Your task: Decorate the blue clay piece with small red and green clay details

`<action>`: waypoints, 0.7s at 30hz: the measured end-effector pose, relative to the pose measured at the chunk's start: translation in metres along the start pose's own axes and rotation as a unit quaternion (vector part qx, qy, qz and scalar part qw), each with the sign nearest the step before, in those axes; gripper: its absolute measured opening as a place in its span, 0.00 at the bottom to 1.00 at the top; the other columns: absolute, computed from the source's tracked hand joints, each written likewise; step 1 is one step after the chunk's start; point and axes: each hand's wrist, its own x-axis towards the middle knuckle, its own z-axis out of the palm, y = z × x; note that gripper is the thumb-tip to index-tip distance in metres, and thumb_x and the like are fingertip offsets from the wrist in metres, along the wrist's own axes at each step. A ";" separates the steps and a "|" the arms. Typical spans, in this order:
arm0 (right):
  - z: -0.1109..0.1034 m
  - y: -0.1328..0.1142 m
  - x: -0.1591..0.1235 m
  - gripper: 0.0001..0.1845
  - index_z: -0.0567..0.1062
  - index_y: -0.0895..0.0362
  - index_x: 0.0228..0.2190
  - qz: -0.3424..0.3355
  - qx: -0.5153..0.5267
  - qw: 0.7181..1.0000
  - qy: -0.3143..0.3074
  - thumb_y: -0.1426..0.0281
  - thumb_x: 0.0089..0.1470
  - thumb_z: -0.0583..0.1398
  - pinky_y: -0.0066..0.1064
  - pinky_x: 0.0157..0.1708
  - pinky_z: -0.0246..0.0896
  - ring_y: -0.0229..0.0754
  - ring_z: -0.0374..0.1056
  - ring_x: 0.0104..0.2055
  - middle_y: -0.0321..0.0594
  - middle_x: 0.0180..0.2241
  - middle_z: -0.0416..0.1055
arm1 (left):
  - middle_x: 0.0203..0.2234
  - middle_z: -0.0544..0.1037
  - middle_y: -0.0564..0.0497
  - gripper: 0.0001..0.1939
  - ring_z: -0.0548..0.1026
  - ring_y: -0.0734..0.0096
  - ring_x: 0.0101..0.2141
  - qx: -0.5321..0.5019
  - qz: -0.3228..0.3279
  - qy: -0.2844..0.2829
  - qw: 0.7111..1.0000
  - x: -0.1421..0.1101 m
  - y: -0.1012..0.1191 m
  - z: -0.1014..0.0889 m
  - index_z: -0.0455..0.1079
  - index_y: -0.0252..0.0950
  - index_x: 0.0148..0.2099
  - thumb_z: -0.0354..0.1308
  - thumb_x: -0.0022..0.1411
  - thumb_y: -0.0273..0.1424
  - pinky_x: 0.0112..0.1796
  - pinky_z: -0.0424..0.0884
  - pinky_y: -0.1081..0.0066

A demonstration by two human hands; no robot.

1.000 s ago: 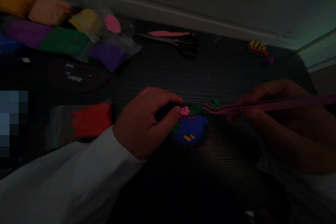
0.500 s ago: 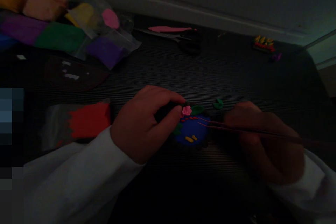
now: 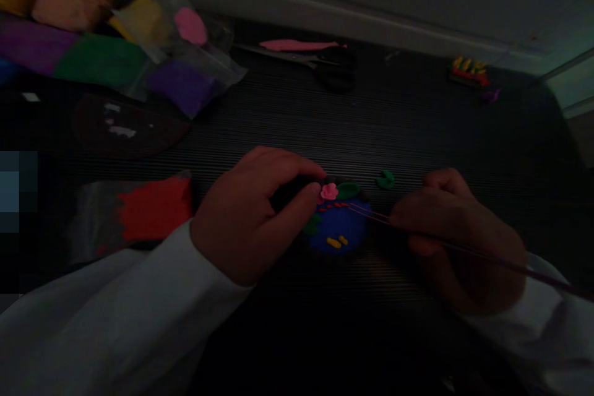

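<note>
A small round clay pond piece (image 3: pixel 338 226) lies on the dark table, blue inside a dark bumpy rim. On it are a pink flower (image 3: pixel 329 192), green leaves (image 3: pixel 348 190), a row of small red bits and two yellow fish-like pieces (image 3: pixel 335 242). My left hand (image 3: pixel 253 213) grips its upper left rim between thumb and forefinger. Held in my right hand (image 3: pixel 457 232) are long tweezers (image 3: pixel 552 280), their thin tips close together at the right end of the red row. Whether something sits between the tips is too small to tell.
A loose green leaf (image 3: pixel 385 180) lies just beyond the pond piece. Scissors (image 3: pixel 301 60) and a pink tool (image 3: pixel 297 45) are at the back. Bagged clay (image 3: pixel 102 60) fills the back left, with a red clay bag (image 3: pixel 155 209) nearer. A small colourful model (image 3: pixel 468 71) stands far right.
The tweezer tips have come closer together and moved to the right end of the red row. Their rear end has swung lower. My left hand keeps its hold.
</note>
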 end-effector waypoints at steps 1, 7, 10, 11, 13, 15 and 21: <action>0.000 0.000 0.000 0.04 0.66 0.51 0.33 0.002 0.001 1.000 0.002 0.70 0.53 0.53 0.42 0.40 0.55 0.40 0.69 0.29 0.35 0.29 0.74 | 0.35 0.76 0.52 0.11 0.71 0.69 0.38 0.000 0.002 0.000 1.000 0.000 0.000 0.000 0.70 0.37 0.40 0.51 0.57 0.32 0.43 0.63 0.70; 0.001 -0.001 0.001 0.05 0.66 0.50 0.33 0.007 -0.001 1.000 -0.001 0.70 0.54 0.52 0.42 0.41 0.55 0.41 0.69 0.30 0.36 0.29 0.74 | 0.35 0.75 0.53 0.10 0.71 0.70 0.38 -0.002 -0.001 -0.002 1.000 0.001 0.000 0.001 0.70 0.36 0.40 0.51 0.57 0.31 0.44 0.63 0.71; 0.002 0.000 0.002 0.04 0.66 0.51 0.33 0.003 0.002 1.000 0.001 0.70 0.53 0.52 0.42 0.41 0.55 0.40 0.69 0.30 0.36 0.30 0.74 | 0.35 0.75 0.53 0.10 0.71 0.69 0.39 -0.003 -0.012 -0.006 1.000 0.000 0.000 0.001 0.70 0.38 0.40 0.51 0.56 0.32 0.43 0.63 0.71; 0.002 0.000 0.002 0.04 0.66 0.51 0.33 0.003 0.003 1.000 0.001 0.70 0.53 0.53 0.42 0.41 0.55 0.40 0.69 0.30 0.36 0.30 0.74 | 0.35 0.75 0.53 0.10 0.71 0.69 0.39 -0.005 -0.013 -0.006 1.000 0.000 0.000 0.001 0.70 0.38 0.40 0.51 0.56 0.32 0.43 0.63 0.70; 0.002 0.001 0.002 0.05 0.66 0.51 0.33 0.003 0.004 1.000 -0.005 0.71 0.53 0.53 0.42 0.41 0.55 0.40 0.69 0.30 0.36 0.30 0.74 | 0.35 0.75 0.53 0.10 0.71 0.68 0.39 -0.004 -0.014 -0.004 1.000 0.000 -0.001 0.001 0.70 0.39 0.40 0.51 0.56 0.31 0.43 0.63 0.71; 0.002 0.001 0.002 0.05 0.66 0.51 0.34 -0.003 0.006 1.000 -0.003 0.70 0.53 0.53 0.42 0.40 0.56 0.40 0.69 0.30 0.36 0.30 0.74 | 0.35 0.75 0.53 0.10 0.71 0.68 0.39 -0.001 -0.011 -0.004 1.000 -0.001 -0.001 0.000 0.70 0.39 0.40 0.51 0.56 0.31 0.43 0.63 0.71; 0.002 0.002 0.002 0.05 0.65 0.52 0.35 -0.012 0.002 1.000 -0.002 0.70 0.54 0.52 0.42 0.40 0.56 0.39 0.68 0.29 0.36 0.29 0.73 | 0.35 0.76 0.52 0.10 0.71 0.69 0.38 0.009 -0.002 -0.003 1.000 0.000 -0.002 0.001 0.70 0.38 0.40 0.51 0.57 0.32 0.43 0.62 0.72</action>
